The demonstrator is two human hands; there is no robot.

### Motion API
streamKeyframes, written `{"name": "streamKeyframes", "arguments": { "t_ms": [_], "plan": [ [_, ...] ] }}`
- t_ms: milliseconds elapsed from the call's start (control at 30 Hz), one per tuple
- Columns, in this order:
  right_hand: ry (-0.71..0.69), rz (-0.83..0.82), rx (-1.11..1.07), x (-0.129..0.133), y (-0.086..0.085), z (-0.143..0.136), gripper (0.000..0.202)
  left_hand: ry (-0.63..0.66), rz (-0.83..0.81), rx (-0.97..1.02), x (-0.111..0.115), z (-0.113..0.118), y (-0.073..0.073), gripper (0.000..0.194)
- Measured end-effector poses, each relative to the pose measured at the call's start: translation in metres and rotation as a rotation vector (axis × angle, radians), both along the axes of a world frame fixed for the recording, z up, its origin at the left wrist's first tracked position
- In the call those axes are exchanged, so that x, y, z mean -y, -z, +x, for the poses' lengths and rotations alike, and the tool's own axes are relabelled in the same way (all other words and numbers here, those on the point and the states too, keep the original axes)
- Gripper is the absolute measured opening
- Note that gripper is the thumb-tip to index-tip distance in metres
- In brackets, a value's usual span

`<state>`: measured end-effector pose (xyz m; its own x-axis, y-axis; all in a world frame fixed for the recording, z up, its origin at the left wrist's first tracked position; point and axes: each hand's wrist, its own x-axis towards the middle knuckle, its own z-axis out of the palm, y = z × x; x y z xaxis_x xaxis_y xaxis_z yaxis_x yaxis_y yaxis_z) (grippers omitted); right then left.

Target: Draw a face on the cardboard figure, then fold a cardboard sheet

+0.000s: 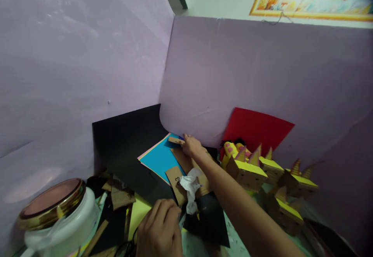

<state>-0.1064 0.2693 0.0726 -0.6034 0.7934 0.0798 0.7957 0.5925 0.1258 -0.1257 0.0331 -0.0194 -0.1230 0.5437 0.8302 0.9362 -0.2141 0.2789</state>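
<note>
My right hand (191, 146) reaches far forward over the blue paper sheet (157, 157), its fingers closed at a tan strip-shaped piece (176, 141). A small dark blue thing (181, 138) shows beside those fingertips, too small to name. My left hand (161, 229) is close to me at the bottom, fingers curled; what it holds, if anything, is hidden. Between the hands lie a marked cardboard piece (176, 183), a brown cardboard piece (181, 160) and crumpled white tissue (191, 187). Black paper (208, 222) lies under the tissue's near end.
Several yellow-topped cardboard boxes with spikes (249, 171) stand at right, before a red sheet (259, 127). A white jar with a gold-rimmed lid (62, 226) is at left, near cardboard scraps (122, 197) and yellow paper (139, 212). Black card (125, 140) leans on the pale wall.
</note>
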Motion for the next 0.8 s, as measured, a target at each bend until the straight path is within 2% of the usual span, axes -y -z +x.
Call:
{"name": "streamKeyframes", "arguments": {
  "t_ms": [100, 200, 267, 333, 467, 600, 633, 700, 800],
  "plan": [
    [0.031, -0.068, 0.086, 0.006, -0.022, 0.01, 0.032, 0.001, 0.004, 0.002, 0.001, -0.001, -0.002, 0.024],
    [-0.028, -0.278, 0.235, 0.023, -0.037, 0.027, 0.042, 0.018, 0.014, 0.026, 0.002, 0.001, -0.007, 0.023],
    [-0.089, -0.38, 0.294, 0.04, -0.038, 0.04, 0.061, 0.025, 0.029, 0.055, 0.003, 0.003, -0.011, 0.022],
    [-0.115, -0.391, 0.31, 0.06, -0.035, 0.052, 0.069, 0.035, 0.038, 0.084, 0.004, 0.005, -0.014, 0.023],
    [-0.146, -0.4, 0.336, 0.09, -0.028, 0.073, 0.036, 0.043, 0.014, 0.114, 0.004, 0.006, -0.016, 0.023],
    [-0.183, -0.568, 0.353, 0.087, -0.03, 0.086, 0.016, 0.024, 0.007, 0.131, 0.004, 0.005, -0.014, 0.023],
    [-0.159, -0.553, 0.326, 0.082, -0.029, 0.088, 0.01, 0.022, -0.003, 0.122, 0.004, 0.004, -0.014, 0.023],
    [-0.064, -0.433, 0.262, 0.069, -0.025, 0.088, 0.017, 0.016, -0.024, 0.108, 0.004, 0.002, -0.011, 0.023],
    [0.077, -0.241, 0.199, 0.056, -0.009, 0.088, 0.025, 0.025, -0.116, 0.064, 0.002, -0.001, -0.005, 0.025]
  ]
}}
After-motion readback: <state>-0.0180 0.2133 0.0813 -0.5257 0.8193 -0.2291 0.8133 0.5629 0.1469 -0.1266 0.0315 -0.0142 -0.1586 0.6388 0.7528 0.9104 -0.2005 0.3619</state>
